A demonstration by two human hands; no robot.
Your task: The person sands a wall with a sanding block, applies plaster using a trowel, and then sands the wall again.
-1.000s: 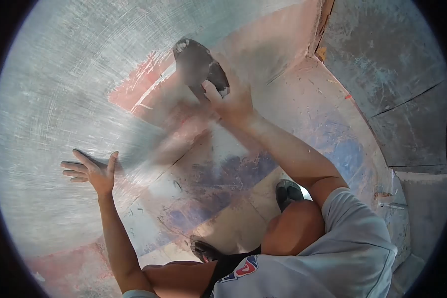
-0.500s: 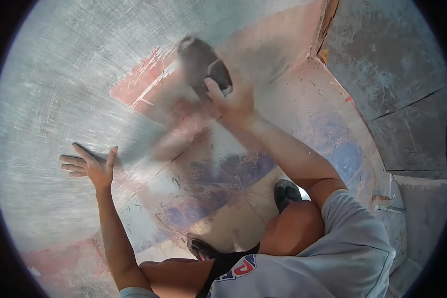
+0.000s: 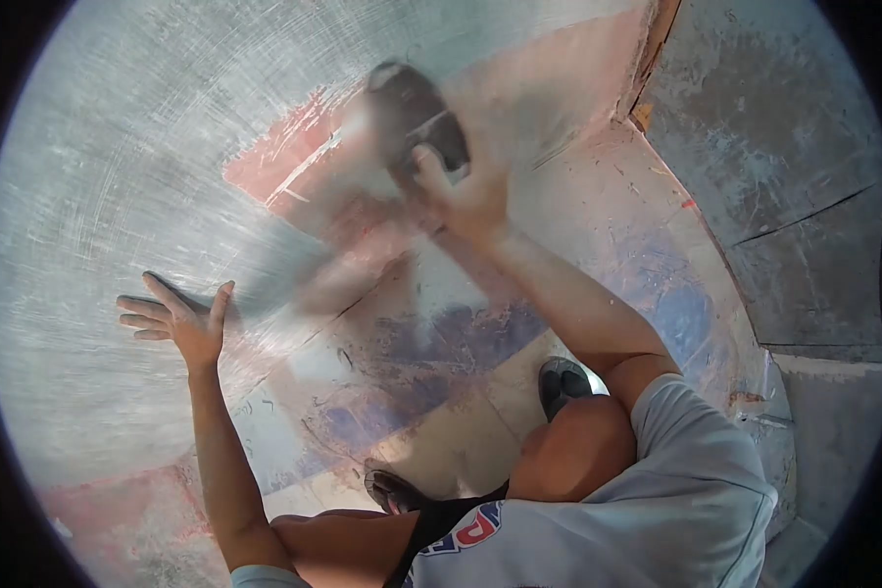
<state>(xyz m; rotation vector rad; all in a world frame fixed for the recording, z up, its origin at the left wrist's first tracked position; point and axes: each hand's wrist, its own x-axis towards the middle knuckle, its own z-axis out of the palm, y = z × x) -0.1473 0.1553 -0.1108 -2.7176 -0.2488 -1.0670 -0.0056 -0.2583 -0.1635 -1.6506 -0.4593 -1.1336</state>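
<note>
My right hand [image 3: 470, 201] is closed around a dark, rounded hand tool [image 3: 416, 113], its thumb over the near side. The tool is smeared by motion, so its exact kind and underside cannot be made out. It is held against or just over the curved wall [image 3: 294, 59], beside a patch of reddish paint [image 3: 284, 157]. Farther left, my left hand [image 3: 191, 328] rests on the same scuffed grey surface with its fingers spread and nothing in them.
Streaky scratch marks cover the wall. A worn floor [image 3: 451, 412] with blue and pink paint lies below, my two feet in dark shoes [image 3: 562, 384] on it. To the right, a ridge with a broken edge [image 3: 647, 59] borders grey panels [image 3: 784, 196].
The tool in my right hand has shifted slightly right and turned a little. My left hand stays at nearly the same spot on the wall.
</note>
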